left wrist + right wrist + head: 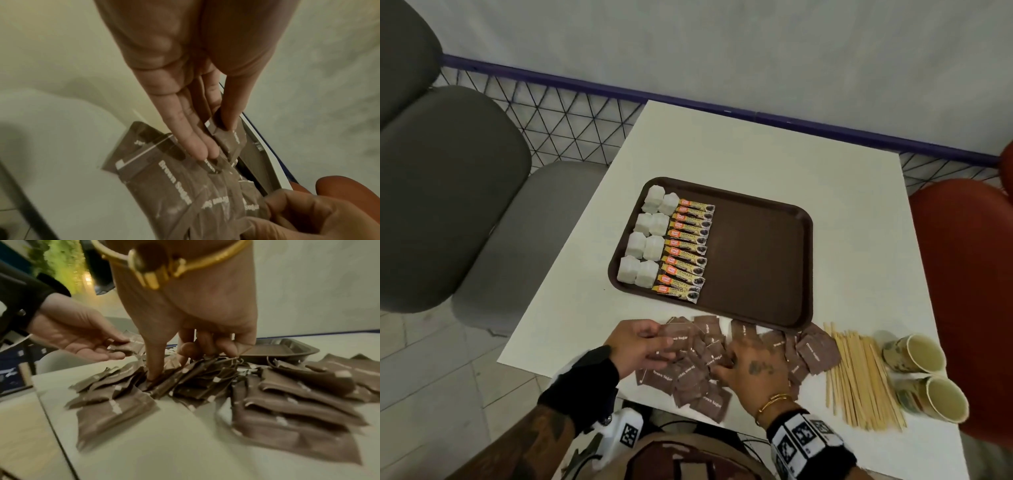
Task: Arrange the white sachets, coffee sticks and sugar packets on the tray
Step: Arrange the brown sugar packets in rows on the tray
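My left hand [642,346]: pinches one sugar packet [678,337], thumb on top.
My right hand [751,366]: fingers and thumb curl down into the sugar packet pile [709,401]; I cannot tell if they grip any.
Pile: loose on the table [722,154], just in front of the tray [760,260].
Tray: white sachets [643,240] and coffee sticks [686,250] in rows along its left side.

White table [722,164], grey cushioned chairs [448,192] left — red chair [969,274] right, pale wall [722,44], tiled floor [431,359]
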Action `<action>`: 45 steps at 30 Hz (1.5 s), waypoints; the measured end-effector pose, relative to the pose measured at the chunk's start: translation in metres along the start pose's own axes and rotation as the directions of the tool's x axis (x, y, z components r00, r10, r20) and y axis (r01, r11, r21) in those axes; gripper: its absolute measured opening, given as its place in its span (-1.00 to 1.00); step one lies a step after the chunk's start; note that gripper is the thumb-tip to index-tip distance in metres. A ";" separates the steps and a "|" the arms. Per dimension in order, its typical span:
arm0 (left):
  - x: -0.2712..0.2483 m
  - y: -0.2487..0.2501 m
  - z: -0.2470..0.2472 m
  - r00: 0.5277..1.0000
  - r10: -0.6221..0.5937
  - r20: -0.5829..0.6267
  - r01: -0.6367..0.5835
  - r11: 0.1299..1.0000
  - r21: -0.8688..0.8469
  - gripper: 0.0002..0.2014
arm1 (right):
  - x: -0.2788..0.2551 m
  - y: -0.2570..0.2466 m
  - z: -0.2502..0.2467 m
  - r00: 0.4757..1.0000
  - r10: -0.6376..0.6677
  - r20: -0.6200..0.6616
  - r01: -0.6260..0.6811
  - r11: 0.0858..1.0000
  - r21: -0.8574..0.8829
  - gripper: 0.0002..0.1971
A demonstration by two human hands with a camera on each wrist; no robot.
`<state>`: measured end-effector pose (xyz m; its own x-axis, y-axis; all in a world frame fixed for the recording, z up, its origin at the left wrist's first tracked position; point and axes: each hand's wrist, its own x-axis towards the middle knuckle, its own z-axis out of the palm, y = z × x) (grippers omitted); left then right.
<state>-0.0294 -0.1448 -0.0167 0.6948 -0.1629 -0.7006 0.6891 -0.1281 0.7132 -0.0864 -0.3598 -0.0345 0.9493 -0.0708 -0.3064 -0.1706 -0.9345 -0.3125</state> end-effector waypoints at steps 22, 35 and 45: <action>0.019 0.061 -0.015 0.930 0.252 0.268 -0.282 0.956 0.081 -0.94 | 0.009 -0.058 -0.043 0.953 0.261 0.153 -0.164 0.019 0.986 -0.78; 0.033 0.072 0.015 0.944 0.249 0.216 -0.283 0.947 0.149 -0.93 | 0.045 -0.034 -0.054 0.946 0.210 0.247 -0.247 -0.026 0.969 -0.90; 0.040 0.052 -0.001 0.976 0.215 0.034 -0.217 0.970 0.104 -0.69 | 0.032 -0.013 -0.019 0.886 -0.206 0.414 0.053 0.935 0.352 -0.69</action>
<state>0.0345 -0.1570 -0.0071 0.8193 -0.2199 -0.5296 0.4962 -0.1909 0.8469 -0.0489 -0.3563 -0.0228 0.7671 0.2745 -0.5798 -0.2021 -0.7544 -0.6245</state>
